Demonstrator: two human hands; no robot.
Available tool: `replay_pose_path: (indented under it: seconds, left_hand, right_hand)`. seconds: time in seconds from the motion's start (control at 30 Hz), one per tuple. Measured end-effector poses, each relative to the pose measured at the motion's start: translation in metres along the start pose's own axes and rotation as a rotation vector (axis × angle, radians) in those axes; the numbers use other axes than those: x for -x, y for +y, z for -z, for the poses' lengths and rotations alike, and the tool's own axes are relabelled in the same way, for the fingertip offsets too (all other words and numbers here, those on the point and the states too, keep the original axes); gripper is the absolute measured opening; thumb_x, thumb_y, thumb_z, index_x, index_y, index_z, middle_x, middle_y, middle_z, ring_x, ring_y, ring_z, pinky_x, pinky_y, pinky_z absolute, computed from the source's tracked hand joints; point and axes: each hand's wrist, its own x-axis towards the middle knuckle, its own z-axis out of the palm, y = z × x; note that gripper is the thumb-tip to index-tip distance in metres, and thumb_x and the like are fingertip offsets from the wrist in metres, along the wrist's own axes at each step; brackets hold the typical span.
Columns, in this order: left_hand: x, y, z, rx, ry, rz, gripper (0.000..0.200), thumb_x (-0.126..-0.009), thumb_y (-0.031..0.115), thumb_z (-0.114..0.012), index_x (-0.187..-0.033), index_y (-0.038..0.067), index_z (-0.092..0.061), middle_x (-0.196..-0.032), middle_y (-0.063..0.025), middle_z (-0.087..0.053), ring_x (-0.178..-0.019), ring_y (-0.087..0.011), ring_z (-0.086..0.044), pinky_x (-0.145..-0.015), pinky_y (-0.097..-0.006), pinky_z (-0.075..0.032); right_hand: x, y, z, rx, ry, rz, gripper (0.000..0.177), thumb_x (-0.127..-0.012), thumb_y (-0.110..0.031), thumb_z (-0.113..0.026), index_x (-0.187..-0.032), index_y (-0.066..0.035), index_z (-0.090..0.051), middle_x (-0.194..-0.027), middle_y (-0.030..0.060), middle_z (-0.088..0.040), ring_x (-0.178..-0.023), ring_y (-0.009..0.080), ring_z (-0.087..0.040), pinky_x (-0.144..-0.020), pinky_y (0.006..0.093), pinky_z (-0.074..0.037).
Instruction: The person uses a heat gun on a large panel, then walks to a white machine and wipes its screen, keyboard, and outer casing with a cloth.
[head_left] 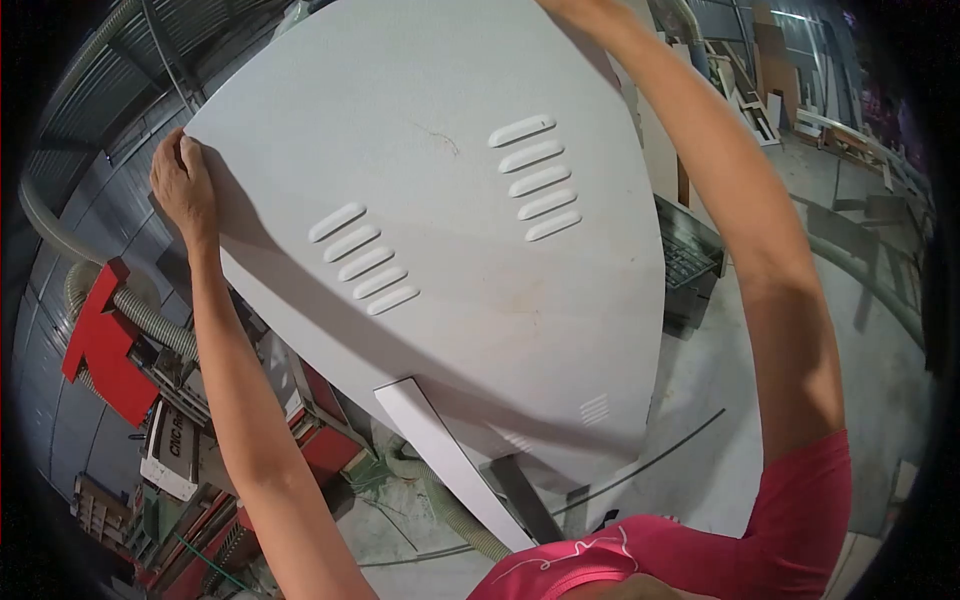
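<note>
One large white panel (450, 300) fills the middle of the view, held up in the air at a tilt, well clear of the concrete floor (700, 400) at four o'clock. The left hand (183, 185), at ten o'clock, is closed on the panel's left corner, with its fingers curled over the edge. The right arm (740, 220) rises along the three o'clock side towards twelve o'clock. The right hand passes out of the top of the picture, so its grip cannot be told.

As a judgement, the lifting is done: the panel's weight appears to hang from the two arms. It has not been set down on any support that shows.

The panel is smooth, matt and pale grey-white. It has two groups of five long raised slots, one group (363, 258) left of centre and one (535, 177) towards one o'clock. A faint scratch (440, 140) lies near the top. A narrow white strip (450, 470) slants down from under its lower edge at six o'clock. Behind, at eight o'clock, stands a red machine (110, 345) with a ribbed hose (150, 318).
</note>
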Motion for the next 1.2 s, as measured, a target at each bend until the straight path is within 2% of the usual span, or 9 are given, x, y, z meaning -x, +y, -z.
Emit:
replay_pose_path:
  seconds: [0.13, 0.3, 0.37, 0.47, 0.6, 0.67, 0.8, 1.03, 1.2]
  left_hand:
    - [0.000, 0.001, 0.002, 0.006, -0.002, -0.019, 0.029, -0.087, 0.024, -0.044, -0.106, 0.007, -0.059, -0.106, -0.0111, -0.059, -0.104, -0.0264, -0.052, -0.093, -0.0360, -0.035]
    - [0.001, 0.000, 0.003, 0.005, 0.007, -0.068, 0.030, -0.088, 0.025, -0.045, -0.107, 0.007, -0.059, -0.107, -0.0098, -0.059, -0.106, -0.0265, -0.051, -0.095, -0.0358, -0.033]
    - [0.000, -0.002, 0.002, 0.022, 0.007, -0.058, 0.030, -0.088, 0.026, -0.045, -0.107, 0.008, -0.059, -0.107, -0.0095, -0.059, -0.106, -0.0263, -0.051, -0.096, -0.0361, -0.033]
    - [0.001, -0.004, 0.000, 0.035, 0.011, -0.048, 0.030, -0.088, 0.026, -0.045, -0.108, 0.009, -0.059, -0.107, -0.0092, -0.059, -0.106, -0.0256, -0.051, -0.096, -0.0366, -0.033]
    - [0.001, -0.005, -0.001, 0.033, 0.018, -0.037, 0.029, -0.087, 0.026, -0.046, -0.108, 0.010, -0.059, -0.107, -0.0089, -0.060, -0.106, -0.0246, -0.051, -0.096, -0.0369, -0.032]
    - [0.001, -0.004, 0.000, 0.046, 0.012, -0.029, 0.029, -0.087, 0.026, -0.046, -0.108, 0.010, -0.059, -0.107, -0.0090, -0.060, -0.106, -0.0248, -0.051, -0.096, -0.0368, -0.033]
    - [0.001, -0.003, -0.001, 0.028, 0.033, -0.056, 0.029, -0.088, 0.026, -0.045, -0.108, 0.009, -0.059, -0.107, -0.0097, -0.059, -0.106, -0.0258, -0.051, -0.095, -0.0367, -0.034]
    - [0.001, 0.001, 0.001, 0.003, 0.047, -0.048, 0.029, -0.087, 0.026, -0.045, -0.107, 0.009, -0.058, -0.107, -0.0100, -0.059, -0.105, -0.0257, -0.052, -0.095, -0.0368, -0.034]
    - [-0.001, 0.003, 0.004, -0.017, 0.045, -0.082, 0.028, -0.087, 0.024, -0.045, -0.105, 0.006, -0.058, -0.106, -0.0090, -0.059, -0.103, -0.0247, -0.053, -0.092, -0.0351, -0.034]
  right_hand:
    - [0.000, -0.012, 0.000, -0.055, -0.092, -0.018, 0.026, -0.075, -0.009, -0.057, -0.098, -0.002, -0.047, -0.093, 0.0155, -0.053, -0.089, 0.0328, -0.054, -0.077, 0.0422, -0.043]
    - [0.060, -0.010, 0.016, -0.103, -0.212, 0.243, 0.024, -0.074, -0.010, -0.057, -0.096, -0.004, -0.050, -0.085, 0.0148, -0.054, -0.084, 0.0323, -0.055, -0.074, 0.0418, -0.045]
    - [0.084, -0.002, 0.032, -0.136, -0.399, 0.399, 0.031, -0.073, -0.007, -0.061, -0.101, -0.011, -0.050, -0.092, 0.0064, -0.054, -0.089, 0.0267, -0.056, -0.073, 0.0373, -0.046]
    - [0.099, 0.004, 0.064, -0.078, -0.579, 0.479, 0.030, -0.072, -0.010, -0.063, -0.098, -0.011, -0.049, -0.090, 0.0039, -0.055, -0.083, 0.0252, -0.057, -0.070, 0.0350, -0.047]
    - [0.141, 0.013, 0.086, 0.006, -0.583, 0.402, 0.024, -0.074, -0.009, -0.059, -0.094, -0.012, -0.049, -0.084, 0.0049, -0.052, -0.080, 0.0238, -0.057, -0.064, 0.0342, -0.048]
    - [0.178, 0.013, 0.091, 0.019, -0.629, 0.503, 0.019, -0.075, -0.012, -0.056, -0.093, -0.013, -0.048, -0.082, 0.0044, -0.050, -0.078, 0.0220, -0.058, -0.061, 0.0334, -0.049]
    - [0.232, -0.003, 0.116, -0.076, -0.955, 0.881, 0.017, -0.074, -0.016, -0.055, -0.088, -0.014, -0.045, -0.078, 0.0020, -0.044, -0.073, 0.0151, -0.053, -0.052, 0.0275, -0.046]
    - [0.224, -0.056, 0.086, -0.211, -0.766, 0.834, 0.015, -0.072, -0.017, -0.056, -0.082, -0.014, -0.045, -0.074, 0.0009, -0.041, -0.069, 0.0130, -0.049, -0.048, 0.0246, -0.040]
    - [0.191, -0.098, 0.054, -0.207, -0.612, 0.849, 0.017, -0.068, -0.015, -0.058, -0.082, -0.014, -0.049, -0.076, 0.0018, -0.044, -0.072, 0.0157, -0.049, -0.058, 0.0306, -0.040]
